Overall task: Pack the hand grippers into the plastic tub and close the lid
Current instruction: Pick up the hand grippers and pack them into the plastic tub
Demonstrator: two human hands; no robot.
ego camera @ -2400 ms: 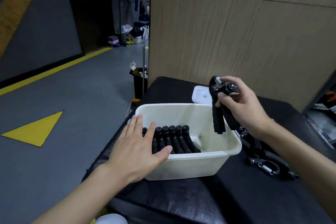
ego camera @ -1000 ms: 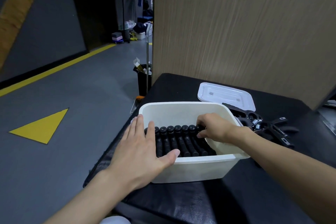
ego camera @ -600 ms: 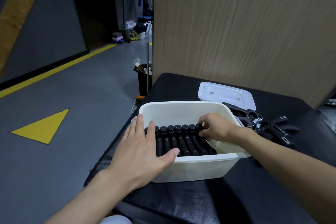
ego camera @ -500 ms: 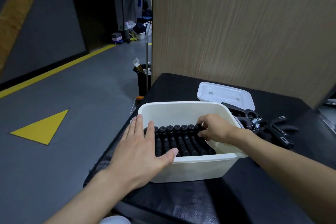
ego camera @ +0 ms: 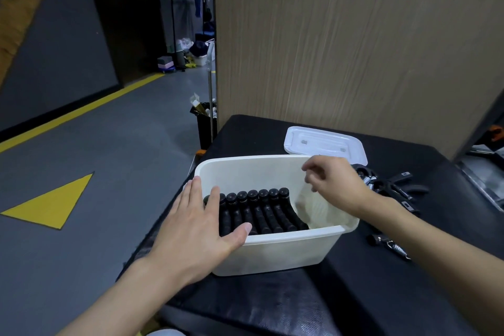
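Observation:
A white plastic tub (ego camera: 275, 254) stands on a black padded table. Inside it, several black hand grippers (ego camera: 259, 210) lie packed side by side in a row. My left hand (ego camera: 196, 229) rests flat on the tub's left rim and front corner, fingers spread. My right hand (ego camera: 334, 185) hovers above the tub's right side, fingers loosely curled and holding nothing. The white lid (ego camera: 324, 144) lies flat on the table behind the tub. More loose hand grippers (ego camera: 392, 185) lie in a pile on the table to the right of the tub.
A wood-panel wall (ego camera: 354, 49) rises behind the table. One loose hand gripper with a spring (ego camera: 390, 245) lies at the tub's right front. A black bin (ego camera: 206, 123) stands on the grey floor past the table's left edge.
My right hand put a hand gripper into the row, let it go and has risen out of the tub, empty. My left hand has stayed on the rim.

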